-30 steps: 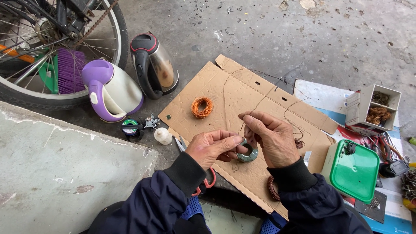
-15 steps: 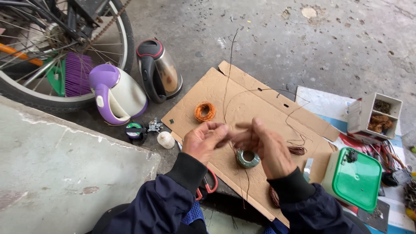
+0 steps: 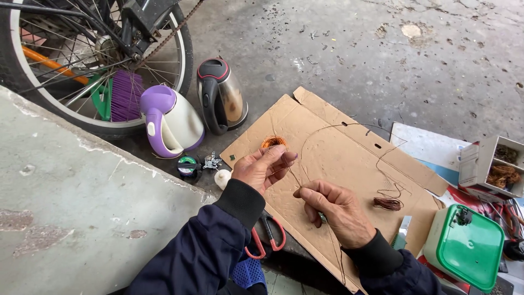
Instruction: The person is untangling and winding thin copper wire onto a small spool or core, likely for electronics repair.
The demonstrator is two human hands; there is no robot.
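Left hand (image 3: 261, 168) pinches thin copper wire (image 3: 305, 143) at its fingertips; right hand (image 3: 334, 210) is clenched around the same strand lower down, above the cardboard sheet (image 3: 338, 164). Risk, as a judgement: the fine wire kinks, snaps or tangles if tugged hard, since loose loops trail across the cardboard. Counts: two kettles (image 3: 221, 95), one orange coil (image 3: 273, 142), one dark wire bundle (image 3: 387, 204), one red-handled scissors (image 3: 267, 240), one green-lidded box (image 3: 466, 252).

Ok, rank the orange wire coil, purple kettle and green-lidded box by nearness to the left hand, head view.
1. Orange wire coil, just above the left hand on the cardboard.
2. Purple kettle, farther left, on the floor.
3. Green-lidded box, far right.
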